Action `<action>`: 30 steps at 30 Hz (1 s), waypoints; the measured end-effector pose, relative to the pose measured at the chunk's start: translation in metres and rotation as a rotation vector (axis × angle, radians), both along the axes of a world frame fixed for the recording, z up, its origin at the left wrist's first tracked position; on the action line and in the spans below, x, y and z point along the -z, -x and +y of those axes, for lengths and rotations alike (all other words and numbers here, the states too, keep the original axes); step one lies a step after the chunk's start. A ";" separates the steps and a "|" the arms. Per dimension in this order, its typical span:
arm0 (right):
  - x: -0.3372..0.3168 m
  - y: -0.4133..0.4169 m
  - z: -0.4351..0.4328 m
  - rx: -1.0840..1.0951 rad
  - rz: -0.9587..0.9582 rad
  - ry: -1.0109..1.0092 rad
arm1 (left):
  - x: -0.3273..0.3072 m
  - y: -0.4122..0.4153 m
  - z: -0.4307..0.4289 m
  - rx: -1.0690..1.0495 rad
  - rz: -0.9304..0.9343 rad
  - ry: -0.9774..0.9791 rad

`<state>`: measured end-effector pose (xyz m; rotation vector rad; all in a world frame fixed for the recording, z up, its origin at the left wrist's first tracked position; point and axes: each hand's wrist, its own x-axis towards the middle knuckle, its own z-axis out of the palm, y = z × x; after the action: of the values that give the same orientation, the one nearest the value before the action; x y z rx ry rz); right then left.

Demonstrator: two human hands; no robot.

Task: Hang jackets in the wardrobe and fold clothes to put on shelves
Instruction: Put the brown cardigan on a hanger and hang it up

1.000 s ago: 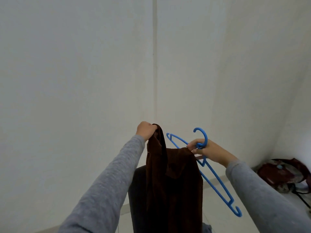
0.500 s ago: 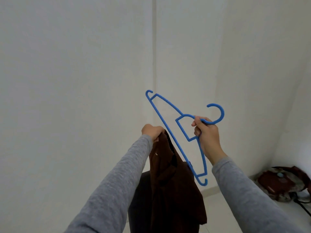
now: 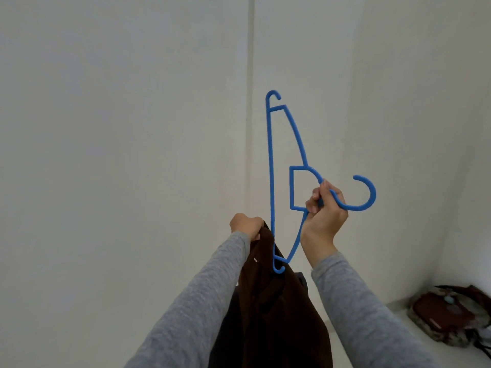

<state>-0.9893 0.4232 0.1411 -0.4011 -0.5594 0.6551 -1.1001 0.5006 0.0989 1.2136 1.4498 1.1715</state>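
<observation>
Now the right hand grips the blue hanger by its neck, held on end, while the left hand clutches the brown jacket by its collar. Best to slide the lower hanger tip, already touching the cloth, into one shoulder first, keeping the collar taut.

Hanger stands upright right of jacket; bag far right.

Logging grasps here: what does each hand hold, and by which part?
The left hand grips the brown jacket by its top edge; the right hand grips the blue hanger at the neck of its hook.
</observation>
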 end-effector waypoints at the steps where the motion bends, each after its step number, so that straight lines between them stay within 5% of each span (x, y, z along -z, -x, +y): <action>1: -0.001 0.001 0.000 -0.001 0.040 -0.020 | -0.001 -0.001 -0.001 0.004 0.000 0.004; 6: 0.000 0.008 0.003 -0.032 0.064 -0.070 | -0.010 0.004 -0.004 0.031 -0.105 -0.004; 16: 0.066 -0.024 0.005 -0.047 -0.436 0.210 | -0.050 0.060 0.001 -0.082 -0.313 -0.110; 30: 0.070 -0.058 0.005 -0.199 -0.795 0.317 | -0.037 0.109 0.004 -0.112 0.244 -0.144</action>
<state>-0.9312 0.4282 0.0708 -0.9267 -1.2683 0.7708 -1.2093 0.5049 0.1364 1.4298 1.6550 1.2546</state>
